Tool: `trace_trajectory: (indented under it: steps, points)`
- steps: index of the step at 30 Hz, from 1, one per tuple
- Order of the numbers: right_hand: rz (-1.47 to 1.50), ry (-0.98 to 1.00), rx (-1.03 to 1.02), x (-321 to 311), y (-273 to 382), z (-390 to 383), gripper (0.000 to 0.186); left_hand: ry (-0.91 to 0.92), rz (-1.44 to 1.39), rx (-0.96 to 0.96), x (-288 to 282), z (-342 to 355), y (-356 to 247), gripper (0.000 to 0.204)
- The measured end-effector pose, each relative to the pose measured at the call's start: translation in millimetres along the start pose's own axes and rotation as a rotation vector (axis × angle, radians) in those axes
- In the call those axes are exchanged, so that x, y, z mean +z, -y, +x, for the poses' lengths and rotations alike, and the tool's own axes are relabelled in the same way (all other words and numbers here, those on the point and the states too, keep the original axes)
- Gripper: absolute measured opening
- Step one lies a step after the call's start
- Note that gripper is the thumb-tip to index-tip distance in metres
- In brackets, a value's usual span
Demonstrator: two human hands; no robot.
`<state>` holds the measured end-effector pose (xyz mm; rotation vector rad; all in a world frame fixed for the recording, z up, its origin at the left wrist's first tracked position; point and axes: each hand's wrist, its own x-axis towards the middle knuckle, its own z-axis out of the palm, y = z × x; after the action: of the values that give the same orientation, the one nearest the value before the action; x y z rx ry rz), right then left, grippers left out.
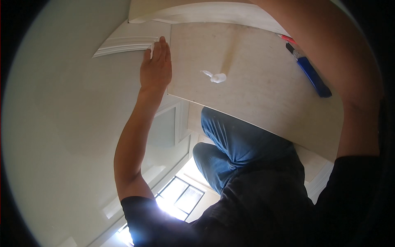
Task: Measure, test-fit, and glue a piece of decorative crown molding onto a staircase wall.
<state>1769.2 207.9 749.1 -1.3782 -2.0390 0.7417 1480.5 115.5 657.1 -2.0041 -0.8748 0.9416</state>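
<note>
My left hand (pixel 156 68) lies against the pale wall, its fingers stretched out at the end of a white moulding strip (pixel 123 43). A small bit of white shows between the thumb and forefinger; I cannot make out whether it is a separate thing or part of the moulding. My right arm (pixel 329 37) reaches up across the far right and leaves the picture at the top, so that hand is out of sight. Below that arm, on the pale board (pixel 255 86), lie a blue utility knife (pixel 313 78) and a red pencil (pixel 286 38), partly covered by the arm.
A small crumpled white scrap (pixel 217 78) rests on the board. Beyond it rises a pale upright panel (pixel 210 12). The wall (pixel 74 107) runs along the left. My knees (pixel 242 136) are under the board's near edge, and a bright window (pixel 181 197) shows lower down.
</note>
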Motion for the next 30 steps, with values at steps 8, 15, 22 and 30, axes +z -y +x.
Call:
trace_trajectory:
  steps: [8,15,22,30]
  points:
    - [-0.005,-0.028,-0.122,2,-14,-2,0.03,-0.123,0.017,-0.019,25,9,-6,0.063]
    - [-0.033,-0.062,-0.141,4,-13,-2,0.03,0.055,0.042,0.011,22,12,-3,0.069]
    - [-0.013,-0.031,-0.145,1,-15,-3,0.03,0.136,0.053,0.013,21,13,0,0.076]
    - [-0.037,-0.018,-0.143,0,-12,-3,0.03,0.126,0.047,0.007,24,9,1,0.076]
